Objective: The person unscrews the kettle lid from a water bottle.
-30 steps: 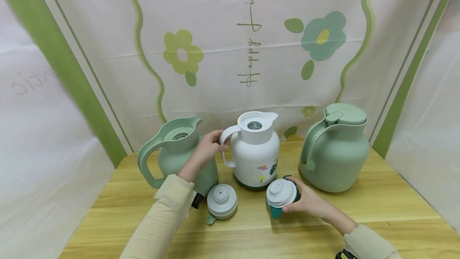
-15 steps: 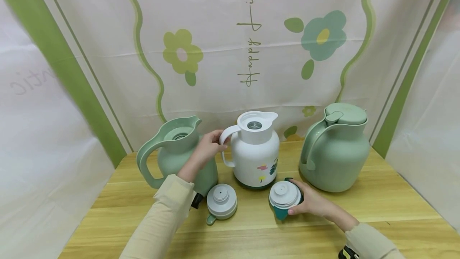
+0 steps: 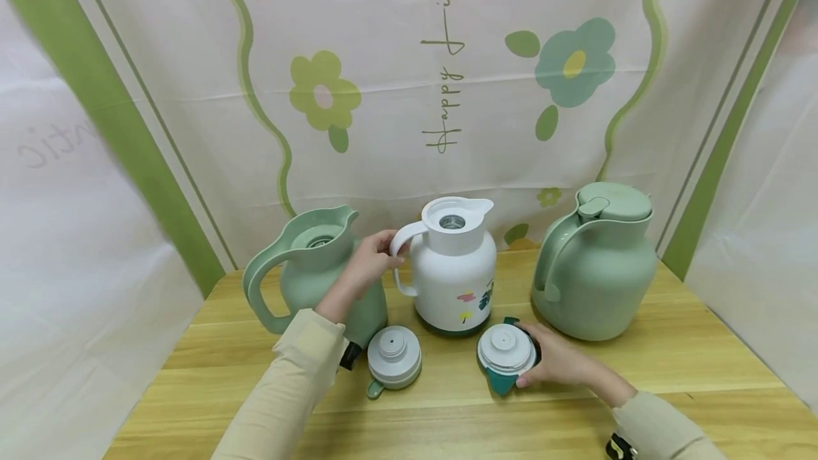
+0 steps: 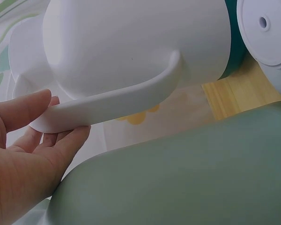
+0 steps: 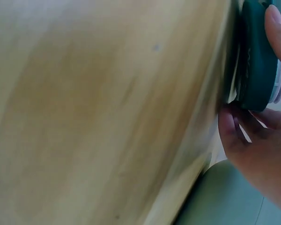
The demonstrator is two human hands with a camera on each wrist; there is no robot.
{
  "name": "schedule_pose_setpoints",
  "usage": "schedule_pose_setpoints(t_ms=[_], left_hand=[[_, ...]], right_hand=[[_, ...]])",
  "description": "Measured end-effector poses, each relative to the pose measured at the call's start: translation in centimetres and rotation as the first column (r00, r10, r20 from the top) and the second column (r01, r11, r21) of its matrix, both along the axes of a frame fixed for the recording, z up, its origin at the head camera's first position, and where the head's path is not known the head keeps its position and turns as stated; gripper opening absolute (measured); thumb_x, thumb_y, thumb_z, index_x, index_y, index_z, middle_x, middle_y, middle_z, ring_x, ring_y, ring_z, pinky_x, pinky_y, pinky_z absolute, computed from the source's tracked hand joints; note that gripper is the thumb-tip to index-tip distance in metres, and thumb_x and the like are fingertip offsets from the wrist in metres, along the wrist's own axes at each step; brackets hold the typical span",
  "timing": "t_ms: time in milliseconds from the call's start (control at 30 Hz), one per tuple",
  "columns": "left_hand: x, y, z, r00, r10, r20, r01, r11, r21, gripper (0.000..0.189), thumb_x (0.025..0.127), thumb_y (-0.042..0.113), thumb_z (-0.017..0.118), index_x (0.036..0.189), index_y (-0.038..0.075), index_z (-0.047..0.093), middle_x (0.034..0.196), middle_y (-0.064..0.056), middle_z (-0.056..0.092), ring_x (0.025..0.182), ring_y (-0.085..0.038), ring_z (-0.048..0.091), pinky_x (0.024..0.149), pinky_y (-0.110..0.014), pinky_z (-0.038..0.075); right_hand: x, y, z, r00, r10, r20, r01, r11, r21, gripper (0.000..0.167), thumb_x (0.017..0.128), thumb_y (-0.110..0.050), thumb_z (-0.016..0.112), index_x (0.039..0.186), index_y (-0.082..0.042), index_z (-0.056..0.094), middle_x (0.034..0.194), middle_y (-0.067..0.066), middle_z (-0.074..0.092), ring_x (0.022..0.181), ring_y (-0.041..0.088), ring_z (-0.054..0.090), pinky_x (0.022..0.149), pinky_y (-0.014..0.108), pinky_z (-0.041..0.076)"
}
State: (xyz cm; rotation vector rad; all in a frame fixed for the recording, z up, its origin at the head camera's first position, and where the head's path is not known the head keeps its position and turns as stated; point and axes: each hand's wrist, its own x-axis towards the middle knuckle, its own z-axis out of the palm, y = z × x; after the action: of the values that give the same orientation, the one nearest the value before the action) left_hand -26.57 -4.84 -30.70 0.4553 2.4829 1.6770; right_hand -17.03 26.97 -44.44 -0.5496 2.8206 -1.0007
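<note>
Your left hand (image 3: 371, 261) has thumb and fingers closed around the upper part of the handle (image 4: 117, 101) of the white vacuum jug (image 3: 452, 282), probably to steady it; the jug stands upright at mid-worktop (image 3: 434, 421), its mouth uncovered. Your right hand (image 3: 557, 359) grips the teal lid (image 3: 501, 382) by its side, thumb at the near edge, fingers curled round the far side. You have that lid in front of the jug, turned over with its white stopper (image 3: 505, 346) facing up, which likely keeps the inner part off the wood. Whether the lid rests on the surface or sits just above it, you can't tell here.

To the left, the open green jug (image 3: 332, 279) has a loose grey-white stopper (image 3: 394, 357) with a green tab just in front of it, also inner side up; the colour suggests they belong together. On the right, a lidded green jug (image 3: 601, 275) stands apart from the white one.

The worktop has a pale, yellowish wood grain. Behind it hangs a whitish cloth (image 3: 390, 27) printed with flowers, wavy green lines and the words "Happy Life".
</note>
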Motion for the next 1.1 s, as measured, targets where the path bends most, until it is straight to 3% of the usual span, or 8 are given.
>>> schedule_pose_setpoints(t_ms=[267, 500, 667, 833, 967, 1100], left_hand=[[-0.1, 0.1, -0.1, 1.000, -0.002, 0.014, 0.002, 1.000, -0.010, 0.038, 0.087, -0.007, 0.056, 0.125, -0.003, 0.055, 0.114, -0.021, 0.061, 0.100, -0.024, 0.056, 0.087, -0.030, 0.047], [0.2, 0.4, 0.1, 0.999, 0.022, 0.038, -0.022, 1.000, 0.012, 0.045, 0.086, -0.008, 0.056, 0.131, -0.003, 0.051, 0.124, -0.025, 0.057, 0.114, -0.034, 0.053, 0.095, -0.037, 0.047], [0.4, 0.8, 0.1, 0.998, 0.057, 0.034, -0.058, 0.998, 0.013, 0.057, 0.081, -0.008, 0.055, 0.137, -0.002, 0.046, 0.129, -0.024, 0.055, 0.117, -0.033, 0.051, 0.100, -0.040, 0.044], [0.8, 1.4, 0.1, 0.996, 0.094, -0.001, -0.094, 0.995, 0.013, 0.071, 0.073, -0.006, 0.052, 0.143, -0.001, 0.039, 0.138, -0.022, 0.050, 0.118, -0.031, 0.049, 0.100, -0.041, 0.042], [1.5, 1.9, 0.3, 0.987, 0.144, -0.067, -0.137, 0.986, 0.098, 0.072, 0.075, -0.005, 0.049, 0.145, 0.001, 0.034, 0.146, -0.021, 0.042, 0.132, -0.033, 0.042, 0.110, -0.045, 0.036], [2.6, 2.8, 0.3, 0.953, 0.233, -0.192, -0.194, 0.959, 0.205, 0.065, 0.079, -0.004, 0.048, 0.143, 0.000, 0.038, 0.145, -0.020, 0.044, 0.137, -0.034, 0.038, 0.115, -0.048, 0.030]], right_hand=[[0.1, 0.1, -0.5, 0.998, -0.018, -0.055, 0.021, 0.999, 0.045, 0.099, 0.060, -0.039, 0.089, 0.132, 0.012, 0.045, 0.125, 0.026, 0.055, 0.115, 0.040, 0.053, 0.094, 0.052, 0.045], [0.1, -0.1, -0.6, 0.999, -0.033, -0.020, 0.034, 0.999, 0.040, 0.101, 0.059, -0.035, 0.090, 0.134, 0.014, 0.042, 0.128, 0.032, 0.052, 0.117, 0.048, 0.049, 0.096, 0.061, 0.041], [0.3, -0.3, 0.1, 0.999, -0.037, 0.021, 0.036, 0.998, 0.047, 0.101, 0.063, -0.034, 0.088, 0.135, 0.016, 0.038, 0.130, 0.036, 0.048, 0.119, 0.052, 0.047, 0.097, 0.064, 0.039], [0.6, -0.6, 1.7, 0.996, -0.040, 0.076, 0.035, 0.997, 0.063, 0.096, 0.072, -0.036, 0.083, 0.136, 0.017, 0.036, 0.134, 0.041, 0.041, 0.123, 0.056, 0.042, 0.099, 0.064, 0.037], [1.2, -0.8, 4.0, 0.993, -0.065, 0.096, 0.057, 0.995, 0.077, 0.084, 0.079, -0.038, 0.076, 0.135, 0.014, 0.041, 0.136, 0.038, 0.043, 0.125, 0.053, 0.043, 0.100, 0.062, 0.038], [2.0, -0.7, 7.1, 0.997, -0.035, 0.073, 0.031, 0.998, 0.057, 0.069, 0.086, -0.038, 0.069, 0.133, 0.009, 0.048, 0.134, 0.030, 0.051, 0.121, 0.048, 0.050, 0.098, 0.059, 0.043]])
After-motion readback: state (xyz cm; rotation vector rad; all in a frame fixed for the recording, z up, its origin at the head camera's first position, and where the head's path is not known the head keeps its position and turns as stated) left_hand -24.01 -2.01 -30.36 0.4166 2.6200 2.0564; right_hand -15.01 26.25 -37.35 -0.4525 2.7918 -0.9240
